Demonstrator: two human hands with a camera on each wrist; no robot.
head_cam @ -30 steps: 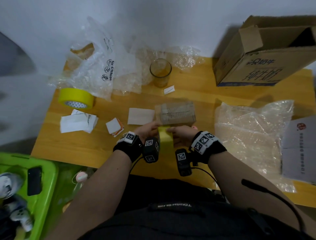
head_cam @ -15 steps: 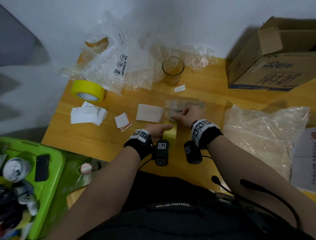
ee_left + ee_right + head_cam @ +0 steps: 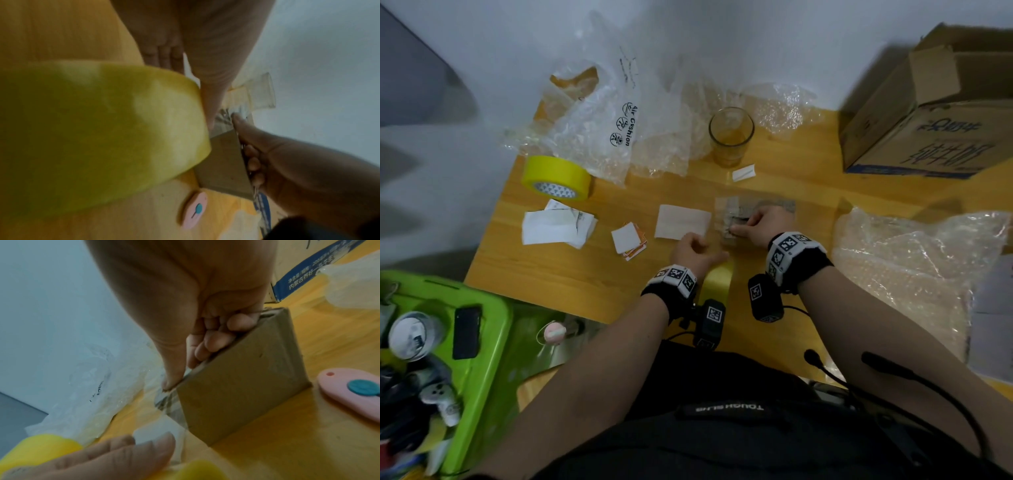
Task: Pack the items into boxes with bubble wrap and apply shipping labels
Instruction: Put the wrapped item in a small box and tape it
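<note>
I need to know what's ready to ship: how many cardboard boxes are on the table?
2. A small box sits at table centre under the right hand; a large open box stands at the far right corner. Others could be hidden under the bubble wrap.

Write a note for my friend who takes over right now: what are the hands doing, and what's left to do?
Left hand: holds a yellow tape strip, thumb reaching toward the small box.
Right hand: curled fingers and thumb press on the box top.
Things: tape roll far left, white labels beside the box, pink cutter near it, bubble wrap right, big carton far right, glass behind.
Done: small box looks closed.
Left: probably press the strip down and stick a label on; the glass stands unwrapped.
</note>
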